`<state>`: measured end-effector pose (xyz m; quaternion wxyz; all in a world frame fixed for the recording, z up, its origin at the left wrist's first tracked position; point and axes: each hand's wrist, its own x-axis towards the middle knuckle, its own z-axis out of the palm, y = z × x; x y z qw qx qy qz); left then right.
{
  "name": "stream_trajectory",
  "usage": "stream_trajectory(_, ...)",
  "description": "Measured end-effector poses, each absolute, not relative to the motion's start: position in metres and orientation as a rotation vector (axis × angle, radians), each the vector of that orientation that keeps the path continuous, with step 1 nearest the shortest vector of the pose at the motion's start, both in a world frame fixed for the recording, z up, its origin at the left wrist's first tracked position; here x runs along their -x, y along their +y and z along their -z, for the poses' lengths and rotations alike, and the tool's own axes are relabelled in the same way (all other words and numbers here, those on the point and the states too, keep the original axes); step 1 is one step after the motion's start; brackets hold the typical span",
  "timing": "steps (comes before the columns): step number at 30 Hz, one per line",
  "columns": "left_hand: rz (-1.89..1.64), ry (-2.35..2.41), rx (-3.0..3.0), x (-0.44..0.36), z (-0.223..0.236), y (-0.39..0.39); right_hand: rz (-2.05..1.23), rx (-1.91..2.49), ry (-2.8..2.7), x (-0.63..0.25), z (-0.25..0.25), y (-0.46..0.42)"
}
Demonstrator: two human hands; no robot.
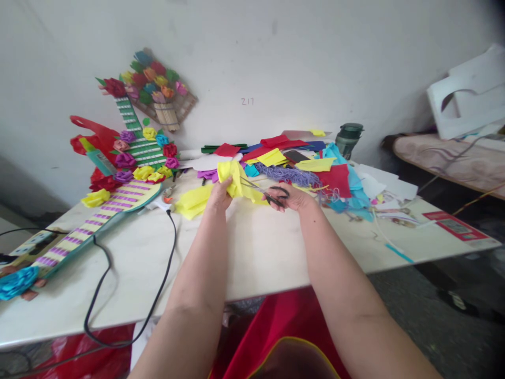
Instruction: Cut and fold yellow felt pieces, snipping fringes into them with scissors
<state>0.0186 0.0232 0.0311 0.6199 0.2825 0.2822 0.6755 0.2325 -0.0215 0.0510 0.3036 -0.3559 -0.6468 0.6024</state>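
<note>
Scissors (269, 196) before the yarn (290, 176), bottle (349, 142) behind, rightward.

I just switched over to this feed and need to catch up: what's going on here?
A person holds yellow paper above the table in the left hand and scissors in the right hand. The blades point at the paper; whether they are cutting into it is unclear. More coloured sheets and purple yarn lie beyond the hands, and a striped piece rests to the left.
</note>
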Motion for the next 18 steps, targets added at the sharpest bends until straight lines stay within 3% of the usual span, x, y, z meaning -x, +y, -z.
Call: stream_trajectory(18, -1.502, 0.739, -0.721, -0.0125, -0.0324, 0.0209, -1.601, 0.97, -1.743, -0.2397, -0.0524, -0.0199)
